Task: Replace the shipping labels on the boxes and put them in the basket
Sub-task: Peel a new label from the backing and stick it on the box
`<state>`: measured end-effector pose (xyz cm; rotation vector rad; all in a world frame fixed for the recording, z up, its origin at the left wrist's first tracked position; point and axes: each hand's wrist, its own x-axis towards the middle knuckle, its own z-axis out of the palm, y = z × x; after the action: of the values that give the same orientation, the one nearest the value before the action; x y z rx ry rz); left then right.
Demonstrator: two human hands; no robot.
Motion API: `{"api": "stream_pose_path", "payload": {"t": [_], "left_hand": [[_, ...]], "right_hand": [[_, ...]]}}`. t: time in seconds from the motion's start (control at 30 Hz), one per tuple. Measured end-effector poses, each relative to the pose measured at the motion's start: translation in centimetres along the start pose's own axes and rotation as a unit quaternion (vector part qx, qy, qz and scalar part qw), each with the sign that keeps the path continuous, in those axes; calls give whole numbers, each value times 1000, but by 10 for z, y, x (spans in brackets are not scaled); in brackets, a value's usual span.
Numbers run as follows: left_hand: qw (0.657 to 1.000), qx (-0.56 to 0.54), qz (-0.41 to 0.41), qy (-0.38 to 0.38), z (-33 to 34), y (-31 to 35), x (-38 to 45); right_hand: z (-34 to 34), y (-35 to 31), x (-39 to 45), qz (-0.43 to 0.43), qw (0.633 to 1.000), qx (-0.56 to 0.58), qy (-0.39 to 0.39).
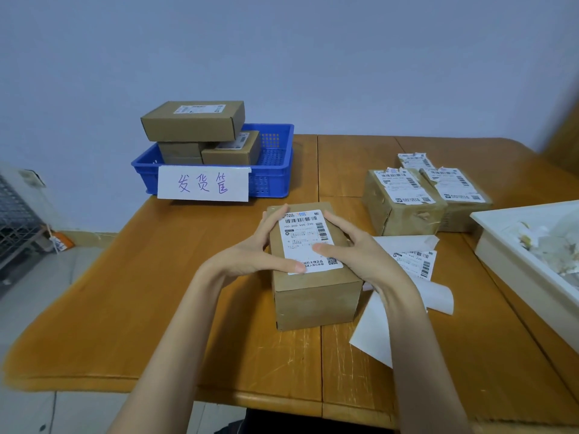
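A brown cardboard box (316, 296) stands on the wooden table (156, 292) in front of me. A white shipping label (305, 236) lies flat on its top. My left hand (260, 245) grips the box's left side, its thumb pressing the label's near left corner. My right hand (354, 249) grips the right side, thumb on the label's middle. The blue basket (275, 173) at the back left holds several labelled boxes, one (192, 120) stacked on top.
Three taped boxes (404, 202) with torn labels sit at the back right. Loose label sheets and backing paper (413, 267) lie right of my box. A white tray (513, 255) of paper scraps stands at the right edge. A handwritten sign (203, 183) hangs on the basket's front.
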<state>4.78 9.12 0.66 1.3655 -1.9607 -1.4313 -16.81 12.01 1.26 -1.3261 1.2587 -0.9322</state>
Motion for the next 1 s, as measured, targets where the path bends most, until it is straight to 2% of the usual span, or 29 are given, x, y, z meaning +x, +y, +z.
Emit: {"api": "stream_pose_path", "payload": {"t": [0.17,0.27,0.37,0.43,0.5,0.57,0.63,0.83,1.0], "left_hand": [[997,-71,16,9,11,-6,-4],[990,-122,-21,62,18,-4,-10],[983,-97,-85,132,19,5,-18],[978,-63,-133,149,18,12,-25],[979,-18,-151,135,16,16,-30],[983,20,-163,85,16,18,-34],[985,10,-155,74,17,19,-35],[973,-93,-90,192,-1,36,-34],[951,-120,-34,283,-27,52,-15]], "right_hand": [[-10,15,-9,9,997,45,-65],[-14,14,-10,12,994,56,-91],[-14,11,-12,29,993,110,-30],[-11,9,-16,46,996,78,18],[-9,6,-20,67,998,2,9],[-7,2,-23,80,996,-48,-13],[-5,-1,-24,78,995,-63,-12],[3,-21,-10,23,998,-36,52],[15,-54,21,-11,996,-28,83]]}}
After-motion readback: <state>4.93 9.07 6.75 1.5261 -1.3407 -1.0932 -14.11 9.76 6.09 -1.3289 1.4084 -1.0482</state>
